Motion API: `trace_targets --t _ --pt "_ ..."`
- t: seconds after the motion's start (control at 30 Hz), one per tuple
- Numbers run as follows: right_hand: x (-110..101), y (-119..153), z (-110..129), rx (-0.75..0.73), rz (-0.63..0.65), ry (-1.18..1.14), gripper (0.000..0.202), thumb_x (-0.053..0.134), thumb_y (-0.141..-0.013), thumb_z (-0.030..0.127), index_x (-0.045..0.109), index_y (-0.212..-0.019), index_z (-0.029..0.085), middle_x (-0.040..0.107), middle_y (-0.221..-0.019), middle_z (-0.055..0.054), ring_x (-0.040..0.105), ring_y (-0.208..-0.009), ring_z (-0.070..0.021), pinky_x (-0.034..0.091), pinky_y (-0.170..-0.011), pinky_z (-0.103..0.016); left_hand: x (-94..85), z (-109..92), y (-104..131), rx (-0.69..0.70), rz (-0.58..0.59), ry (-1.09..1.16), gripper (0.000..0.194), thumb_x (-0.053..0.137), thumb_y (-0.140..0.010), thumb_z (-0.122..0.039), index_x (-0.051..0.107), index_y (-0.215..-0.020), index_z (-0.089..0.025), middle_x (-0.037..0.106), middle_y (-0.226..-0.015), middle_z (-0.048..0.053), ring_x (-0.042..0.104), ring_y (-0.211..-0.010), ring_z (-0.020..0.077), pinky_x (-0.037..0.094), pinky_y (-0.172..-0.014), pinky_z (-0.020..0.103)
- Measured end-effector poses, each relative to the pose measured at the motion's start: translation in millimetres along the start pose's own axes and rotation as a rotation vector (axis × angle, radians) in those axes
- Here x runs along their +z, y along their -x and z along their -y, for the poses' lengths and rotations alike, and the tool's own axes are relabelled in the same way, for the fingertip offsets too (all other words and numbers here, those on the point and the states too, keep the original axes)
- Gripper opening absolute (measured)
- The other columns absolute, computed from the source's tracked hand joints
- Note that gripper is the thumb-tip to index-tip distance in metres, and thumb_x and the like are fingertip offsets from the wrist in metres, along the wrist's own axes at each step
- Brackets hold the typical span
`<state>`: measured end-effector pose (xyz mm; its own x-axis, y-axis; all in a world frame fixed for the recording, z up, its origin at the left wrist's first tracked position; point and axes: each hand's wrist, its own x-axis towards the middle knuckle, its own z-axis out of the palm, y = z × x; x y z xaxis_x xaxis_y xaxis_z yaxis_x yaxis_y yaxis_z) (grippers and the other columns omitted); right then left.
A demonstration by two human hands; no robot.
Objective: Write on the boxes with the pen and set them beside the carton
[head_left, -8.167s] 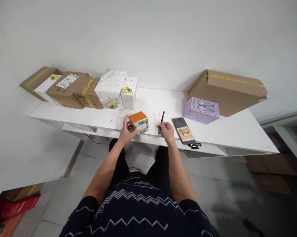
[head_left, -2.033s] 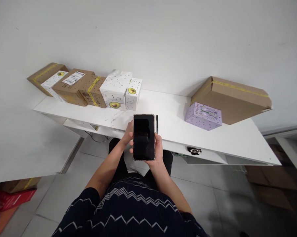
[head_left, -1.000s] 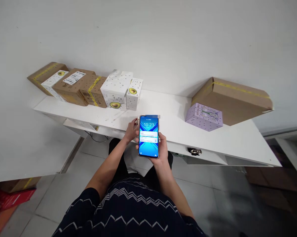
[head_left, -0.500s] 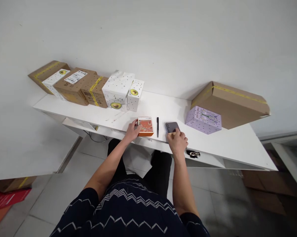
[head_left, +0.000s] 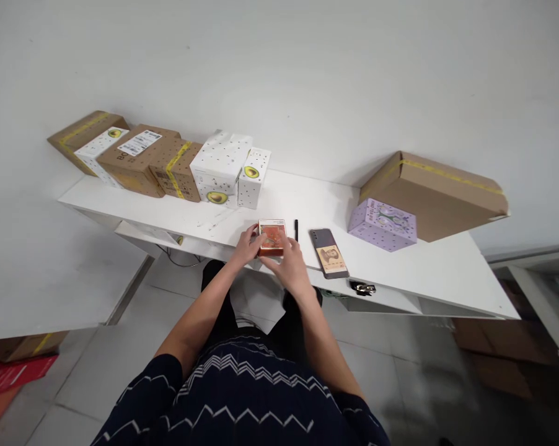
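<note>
A small orange and white box [head_left: 272, 236] lies near the front edge of the white table [head_left: 465, 282]. My left hand [head_left: 248, 245] grips its left side, thumb on the top face. My right hand [head_left: 291, 263] is on its right side, fingers at the right edge and thumb near the front. Just right of that hand lies a black pen [head_left: 297, 229], its lower part hidden by the hand. Further right rests a dark phone [head_left: 328, 253] with a picture on its back, touched by neither hand.
Brown boxes [head_left: 137, 161] and white avocado boxes [head_left: 221, 161] line the table's back left. A purple box [head_left: 383, 224] leans near a large brown carton [head_left: 440, 201] at right. A black and metal object [head_left: 363, 288] sits at the front edge.
My right hand has moved left from the phone to the orange box and now touches it. The phone's whole back is uncovered. My left hand has stayed on the box.
</note>
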<state>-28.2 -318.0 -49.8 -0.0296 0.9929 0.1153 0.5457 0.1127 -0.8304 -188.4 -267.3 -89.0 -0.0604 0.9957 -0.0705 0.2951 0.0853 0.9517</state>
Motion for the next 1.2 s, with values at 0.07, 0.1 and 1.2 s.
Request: trace_targets --t 0.07,0.1,1.2 --pt "20 -2 13 0.015 -0.025 0.095 0.083 0.075 -0.073 0.055 0.046 -0.145 0.025 0.036 -0.145 -0.021 0.040 -0.131 -0.0421 0.032 -0.107 -0.063 -1.8 -1 -2 0.013 0.024 0.060 0.059 0.052 -0.090 -0.057 0.056 -0.135 -0.019 0.066 -0.117 0.012 0.064 -0.103 0.0240 0.054 -0.087 0.035" --pt "28 -5 17 0.034 -0.039 0.147 0.081 0.074 -0.074 0.052 0.046 -0.145 0.023 0.033 -0.147 -0.022 0.039 -0.131 -0.0438 0.032 -0.106 -0.064 -2.8 -2 -2 0.004 0.050 0.091 0.060 0.046 -0.092 -0.059 0.056 -0.136 -0.020 0.067 -0.118 0.011 0.066 -0.096 0.0223 0.055 -0.080 0.034" --pt "4 -192 53 -0.401 -0.027 0.653 0.052 0.045 -0.098 0.040 0.044 -0.147 0.023 0.030 -0.161 -0.012 0.027 -0.143 -0.0374 0.031 -0.111 -0.055 1.9 -1 0 -0.190 0.011 0.119 0.064 0.049 -0.092 -0.061 0.052 -0.140 -0.019 0.051 -0.136 0.019 0.060 -0.053 0.0083 0.054 -0.049 0.028"
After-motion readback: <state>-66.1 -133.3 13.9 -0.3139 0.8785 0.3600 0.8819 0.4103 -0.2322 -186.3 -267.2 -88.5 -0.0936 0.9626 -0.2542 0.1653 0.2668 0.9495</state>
